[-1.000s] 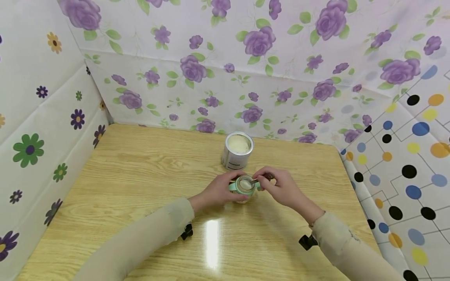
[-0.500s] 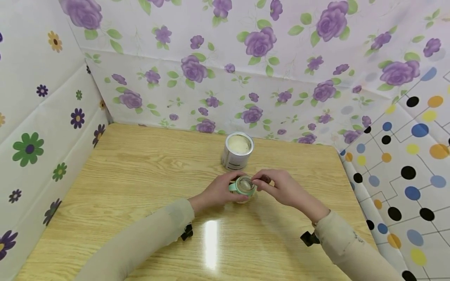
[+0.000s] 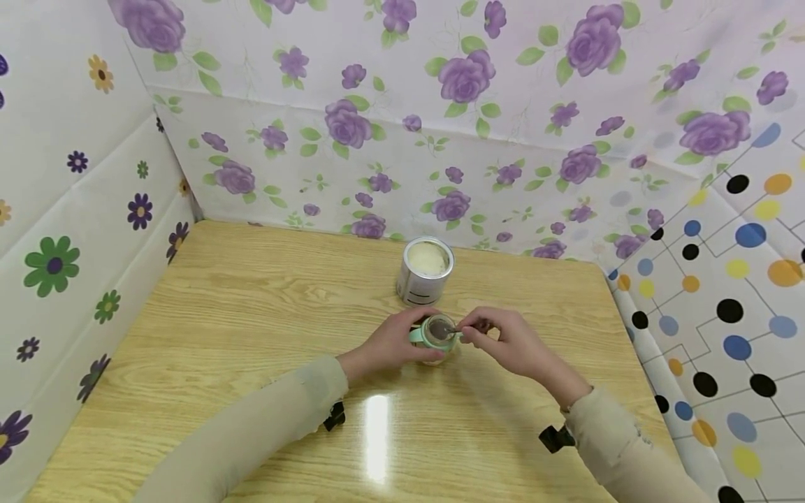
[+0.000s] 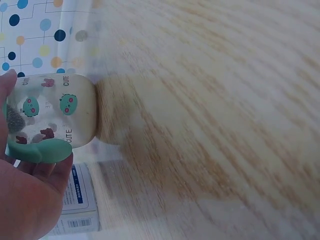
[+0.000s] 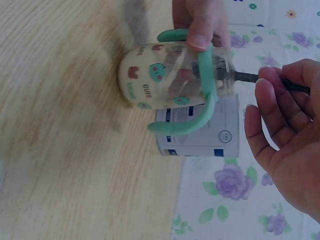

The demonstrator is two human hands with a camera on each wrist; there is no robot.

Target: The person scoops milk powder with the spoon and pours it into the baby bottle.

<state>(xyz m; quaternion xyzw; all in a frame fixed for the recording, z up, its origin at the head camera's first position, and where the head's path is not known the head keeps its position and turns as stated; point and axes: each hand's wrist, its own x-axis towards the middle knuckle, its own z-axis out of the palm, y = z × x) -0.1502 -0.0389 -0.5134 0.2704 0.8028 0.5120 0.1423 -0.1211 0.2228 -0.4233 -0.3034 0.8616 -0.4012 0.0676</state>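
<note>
A clear baby bottle point(image 3: 434, 342) with a green collar and two green handles stands upright on the table, printed with small cartoon figures. Pale cream-coloured contents fill its lower part point(image 5: 135, 80). My left hand point(image 3: 391, 342) grips the bottle from the left, thumb in front and fingers behind. Above the open mouth, my right hand point(image 3: 512, 342) pinches the dark handle of a metal spoon point(image 5: 246, 76) between thumb and fingers. The spoon's bowl point(image 4: 15, 120) is inside the bottle's upper half, seen through the wall.
Just behind the bottle stands an open metal tin point(image 3: 423, 283) of pale yellow powder. The wooden table point(image 3: 264, 300) is bounded by a flowered sheet point(image 3: 352, 161) at the back and patterned sheets on both sides. Small black wrist cameras hang below both sleeves.
The right hand has moved in over the bottle mouth and then slightly back right. The spoon's bowl has turned, and the mouth looks darker than before. Left hand, bottle and tin stay put.
</note>
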